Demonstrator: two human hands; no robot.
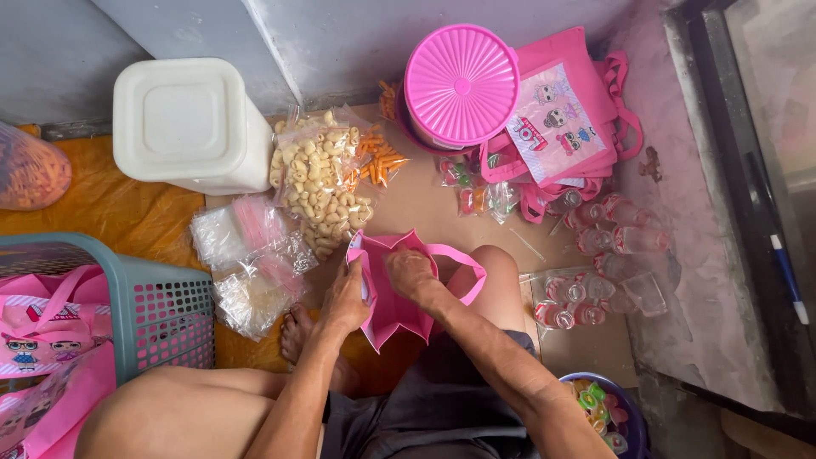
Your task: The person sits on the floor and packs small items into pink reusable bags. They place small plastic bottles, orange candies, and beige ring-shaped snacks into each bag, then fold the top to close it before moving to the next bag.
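Holding a small pink bag [399, 293] open over the lap, the person works with both hands at its mouth in the head view, the only view. The left hand [347, 299] is closed on the bag's near left edge, thumb over the rim, pinching the fabric. The right hand [410, 274] reaches down into the opening, fingers curled inside; whether they are clamped on anything in there I cannot tell, since the bag wall hides the fingertips. One pink handle [466, 274] loops out just right of the right wrist, over the knee.

Judging from this, the step goes best if the left pinch keeps the rim pulled outward and taut, so the mouth stays wide while the right hand works inside.

Just beyond the left hand lie clear packets of pale puffed snacks [321, 183] and a heap of small zip pouches [251, 263]. Right of the right hand, past the knee, small clear bottles [595, 289] lie scattered. A stack of pink printed bags [561, 119] and a pink ribbed lid [461, 85] sit farther ahead.
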